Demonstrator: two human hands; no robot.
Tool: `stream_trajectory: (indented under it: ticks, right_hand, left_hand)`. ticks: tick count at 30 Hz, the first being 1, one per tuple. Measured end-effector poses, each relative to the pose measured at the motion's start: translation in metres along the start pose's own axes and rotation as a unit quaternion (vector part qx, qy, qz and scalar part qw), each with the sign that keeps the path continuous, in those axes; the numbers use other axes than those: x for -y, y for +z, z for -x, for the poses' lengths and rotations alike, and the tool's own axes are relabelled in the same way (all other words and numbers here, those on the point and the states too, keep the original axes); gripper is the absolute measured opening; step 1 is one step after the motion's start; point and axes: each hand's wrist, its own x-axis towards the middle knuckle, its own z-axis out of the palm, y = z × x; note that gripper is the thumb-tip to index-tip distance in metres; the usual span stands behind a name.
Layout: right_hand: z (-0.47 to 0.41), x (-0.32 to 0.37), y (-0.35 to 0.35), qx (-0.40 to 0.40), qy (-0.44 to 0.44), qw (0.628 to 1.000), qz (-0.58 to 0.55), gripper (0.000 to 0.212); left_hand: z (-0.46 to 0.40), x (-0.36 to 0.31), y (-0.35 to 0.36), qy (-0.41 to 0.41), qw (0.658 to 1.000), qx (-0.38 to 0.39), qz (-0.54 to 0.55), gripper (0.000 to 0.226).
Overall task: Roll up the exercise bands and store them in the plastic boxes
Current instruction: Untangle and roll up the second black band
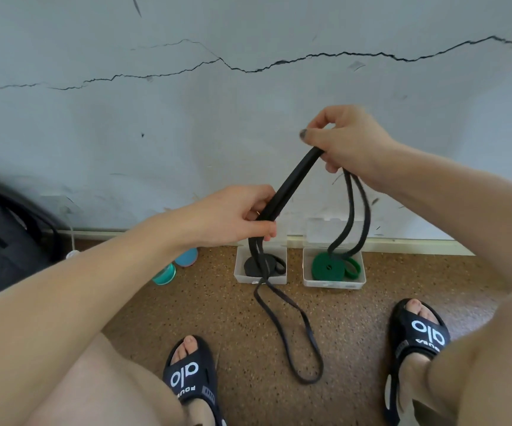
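A long black exercise band [294, 182] is stretched between my two hands in front of the wall. My left hand [236, 215] grips it low, and a long loop hangs from there down to the floor. My right hand [345, 139] pinches it higher up, with a shorter loop dangling below over the right box. On the floor by the wall stand two clear plastic boxes. The left box [240, 276] holds a rolled black band [253, 267]. The right box [334, 282] holds a rolled green band [328, 265].
My feet in black sandals [191, 379] [419, 333] rest on the brown speckled floor. A dark bag [5, 235] sits at the left by the wall. Two teal round containers [174, 265] lie left of the boxes. The cracked pale wall rises behind.
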Motion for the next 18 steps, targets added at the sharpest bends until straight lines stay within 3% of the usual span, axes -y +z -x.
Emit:
stream_trajectory:
  ticks: [3,10,18]
  right_hand:
    - [-0.004,-0.006,-0.008,-0.030,0.015,0.999,-0.001,0.011]
    - [-0.005,-0.017,-0.014,-0.023,0.037,0.997,0.058,0.015]
    - [-0.005,-0.013,-0.011,-0.019,0.009,0.997,0.080,0.015]
  left_hand:
    - [-0.001,-0.001,0.001,0.006,1.000,0.000,-0.007,0.007]
    - [-0.001,-0.007,0.001,0.008,0.999,-0.018,-0.041,0.013]
    - [-0.003,-0.002,0.001,-0.023,0.995,0.025,-0.093,0.017]
